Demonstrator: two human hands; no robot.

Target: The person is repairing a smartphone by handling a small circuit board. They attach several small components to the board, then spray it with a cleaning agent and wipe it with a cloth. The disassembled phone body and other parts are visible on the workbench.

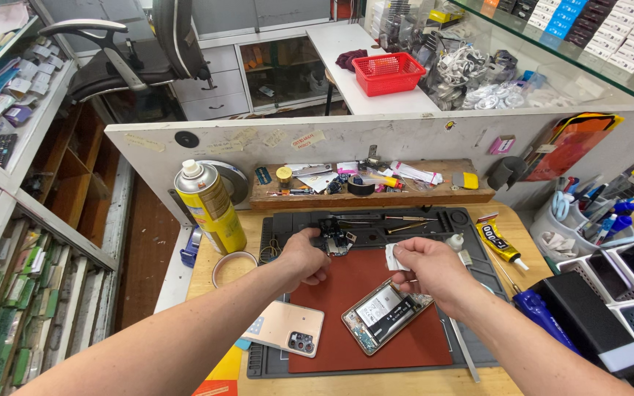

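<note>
Phone (387,315) already opened up on the red mat (346,345), insides and battery showing. Back cover (284,328) off, laid just beside it on the mat's left edge. Small circuit board (337,240) out too, pinched in the left hand (304,257) above the mat. Little white scrap (393,257) pinched between thumb and finger of the right hand (432,271) (a wipe or tape, too small to tell), right over the phone. Nothing put back together yet.

Left hand (304,257) and right hand (428,268), pinched grips.
</note>
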